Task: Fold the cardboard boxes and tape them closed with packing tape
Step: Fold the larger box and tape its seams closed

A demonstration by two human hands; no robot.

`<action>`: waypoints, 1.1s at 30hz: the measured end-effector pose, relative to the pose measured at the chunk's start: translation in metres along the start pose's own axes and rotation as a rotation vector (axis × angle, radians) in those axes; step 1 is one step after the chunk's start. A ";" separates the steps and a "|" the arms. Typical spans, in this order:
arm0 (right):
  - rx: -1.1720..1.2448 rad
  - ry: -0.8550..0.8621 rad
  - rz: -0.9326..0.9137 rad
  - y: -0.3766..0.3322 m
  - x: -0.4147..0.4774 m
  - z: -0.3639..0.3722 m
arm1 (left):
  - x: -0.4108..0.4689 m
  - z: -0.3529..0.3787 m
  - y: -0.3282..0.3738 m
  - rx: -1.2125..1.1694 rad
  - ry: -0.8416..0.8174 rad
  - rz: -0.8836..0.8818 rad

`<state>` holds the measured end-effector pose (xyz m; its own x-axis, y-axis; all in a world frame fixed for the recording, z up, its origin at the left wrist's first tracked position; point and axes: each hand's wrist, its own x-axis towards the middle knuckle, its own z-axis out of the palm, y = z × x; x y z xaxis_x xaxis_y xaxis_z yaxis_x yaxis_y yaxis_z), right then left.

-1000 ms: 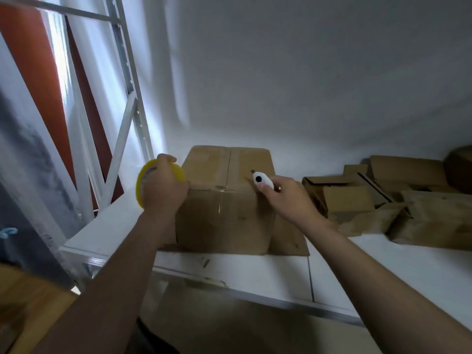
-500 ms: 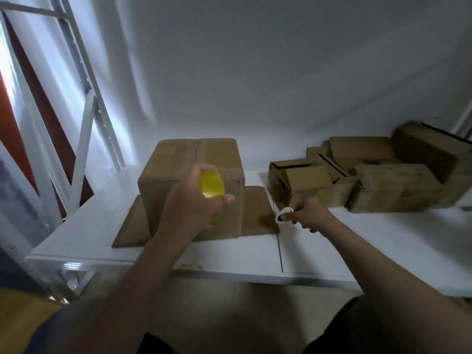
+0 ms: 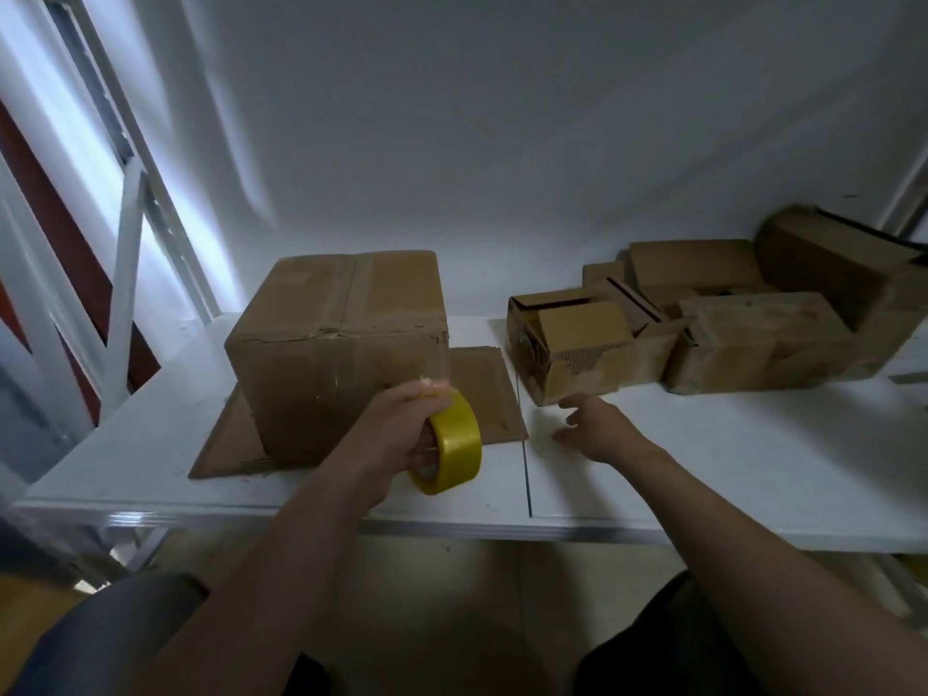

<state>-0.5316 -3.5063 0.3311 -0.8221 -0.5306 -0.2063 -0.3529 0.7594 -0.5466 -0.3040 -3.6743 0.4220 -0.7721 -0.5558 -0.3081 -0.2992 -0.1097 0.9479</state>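
A closed cardboard box (image 3: 341,344) stands on a flat cardboard sheet (image 3: 482,389) at the left of the white table (image 3: 703,459). In front of the box's right corner my left hand (image 3: 396,434) grips a yellow roll of packing tape (image 3: 452,447) just above the table. My right hand (image 3: 592,427) hovers over the table to the right of the sheet, fingers spread and holding nothing. The white cutter it held earlier is not visible.
A cluster of smaller cardboard boxes (image 3: 577,344), some with open flaps, fills the table's back right, with a larger one (image 3: 763,339) beside them. A white metal frame (image 3: 125,233) rises at the left. A white wall is behind. The table's front edge is near my legs.
My left hand brought the tape roll down and right, from the box's front to the table. My right hand let go of the white cutter and opened; the view shifted right.
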 end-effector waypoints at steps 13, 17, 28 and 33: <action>0.208 0.017 -0.568 -0.136 -0.090 -0.021 | -0.018 -0.005 0.052 -0.249 -0.002 -0.023; 0.277 0.163 -0.695 -0.165 -0.100 -0.044 | -0.018 -0.024 0.067 -0.135 0.238 0.246; -0.075 0.278 -1.050 -0.223 -0.108 -0.075 | -0.026 -0.079 0.090 -0.104 0.412 0.449; -0.086 0.205 -1.147 -0.226 -0.111 -0.074 | -0.033 -0.101 0.088 -0.130 0.416 0.484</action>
<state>-0.3937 -3.5908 0.5378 -0.0553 -0.8573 0.5119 -0.9581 -0.0987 -0.2688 -0.2484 -3.7490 0.5241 -0.5133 -0.8372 0.1890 0.1183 0.1491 0.9817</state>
